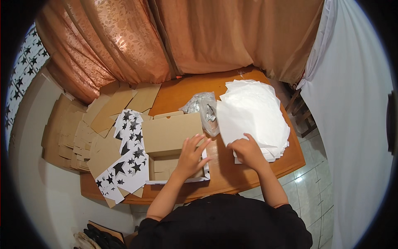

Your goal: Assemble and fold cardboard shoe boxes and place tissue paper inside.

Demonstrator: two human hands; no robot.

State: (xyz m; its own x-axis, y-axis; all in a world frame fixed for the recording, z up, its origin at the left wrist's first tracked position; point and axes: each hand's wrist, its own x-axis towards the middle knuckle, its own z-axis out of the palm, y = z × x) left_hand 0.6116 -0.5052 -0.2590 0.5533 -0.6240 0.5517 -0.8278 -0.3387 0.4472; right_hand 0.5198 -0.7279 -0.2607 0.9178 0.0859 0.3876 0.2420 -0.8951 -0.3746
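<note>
An open cardboard box (174, 135) with a brown inside and white outer walls stands near the table's front edge, its lid tilted back. Over the box's right side is my left hand (192, 157), its fingers spread and holding nothing. My right hand (247, 152) is at the near left corner of the top sheet of white paper (238, 122), with curled fingers that seem to pinch the corner. That thin sheet lies on a thick, uneven stack of white paper (278, 124). Behind the box sits a crumpled clear plastic bag (204, 108) with small silvery pieces inside.
Flattened white boxes with black stars (132, 159) overlap left of the box. Beyond them, brown cardboard pieces (72, 133) pile up at the wall. Orange curtains (207, 37) hang behind the wooden table (178, 93), and a white cloth (352, 124) hangs at the right.
</note>
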